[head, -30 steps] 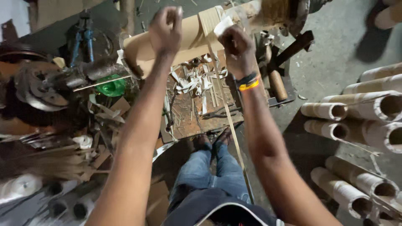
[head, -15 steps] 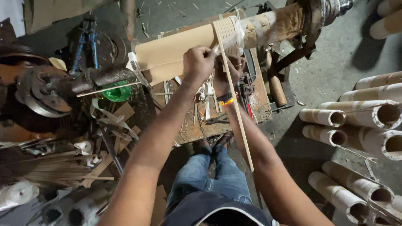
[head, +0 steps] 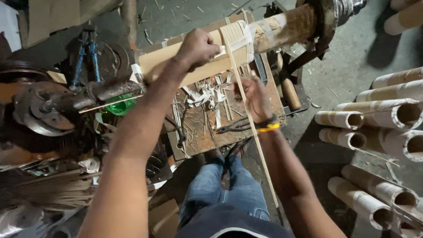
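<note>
On the cardboard roll (head: 189, 66), left hand (head: 200, 47), right hand (head: 255, 99) gripping one strip (head: 251, 128)

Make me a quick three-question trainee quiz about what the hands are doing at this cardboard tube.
1. True or false: the left hand rests on the long brown cardboard tube.
2. What does the right hand grip? A) blue pliers B) thin pale cane strip C) green bottle
3. Where do the finished wrapped cardboard rolls lie, by the person's left or right?

Key: 1 true; 2 B; 3 right.
</note>
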Available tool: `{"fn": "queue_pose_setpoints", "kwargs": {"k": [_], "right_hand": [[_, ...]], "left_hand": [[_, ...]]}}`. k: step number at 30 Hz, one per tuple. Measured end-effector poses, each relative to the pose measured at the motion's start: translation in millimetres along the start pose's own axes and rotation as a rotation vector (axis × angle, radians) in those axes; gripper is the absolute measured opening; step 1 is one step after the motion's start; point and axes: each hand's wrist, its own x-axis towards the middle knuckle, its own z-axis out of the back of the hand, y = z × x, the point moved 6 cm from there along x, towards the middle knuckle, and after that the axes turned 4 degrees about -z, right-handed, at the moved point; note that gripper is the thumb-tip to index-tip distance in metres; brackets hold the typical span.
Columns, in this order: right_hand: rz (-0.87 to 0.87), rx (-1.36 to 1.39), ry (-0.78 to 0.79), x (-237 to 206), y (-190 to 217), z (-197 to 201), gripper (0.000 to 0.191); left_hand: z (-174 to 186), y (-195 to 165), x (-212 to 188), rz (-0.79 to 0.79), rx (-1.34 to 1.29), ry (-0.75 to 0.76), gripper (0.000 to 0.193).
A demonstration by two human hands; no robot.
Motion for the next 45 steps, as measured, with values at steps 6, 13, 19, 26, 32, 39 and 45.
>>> {"fn": "queue_pose_setpoints", "kwargs": {"k": [6, 13, 19, 26, 32, 39, 45], "right_hand": [[0.093, -0.425, -0.060, -9, -9, 14, 0.038], [0.188, -0.619, -0.126, 7, -11, 29, 0.043], [0.207, -0.472, -0.109, 8, -12, 30, 0.034], [0.274, -0.536, -0.044, 4, -8, 18, 0.037], [0.480, -0.923, -0.172, 27, 15, -7, 0.050], [0.413, -1.062, -0.286, 31, 26, -13, 0.050], [1.234, -0.956, -0.875, -19, 151, 41, 0.049]], "left_hand": [[-5, -6, -9, 0.054, -0.345, -0.053, 0.010], [1, -36, -16, -0.706, 0.351, -0.231, 0.003], [-6, -18, -13, -0.336, 0.117, -0.211, 0.009], [-11, -14, -21, -0.016, -0.245, -0.152, 0.013], [-2, -16, -2, -0.011, -0.235, -0.173, 0.019], [22, -16, 11, -0.028, -0.299, -0.245, 0.025], [43, -13, 27, -0.073, -0.400, -0.324, 0.032]]}}
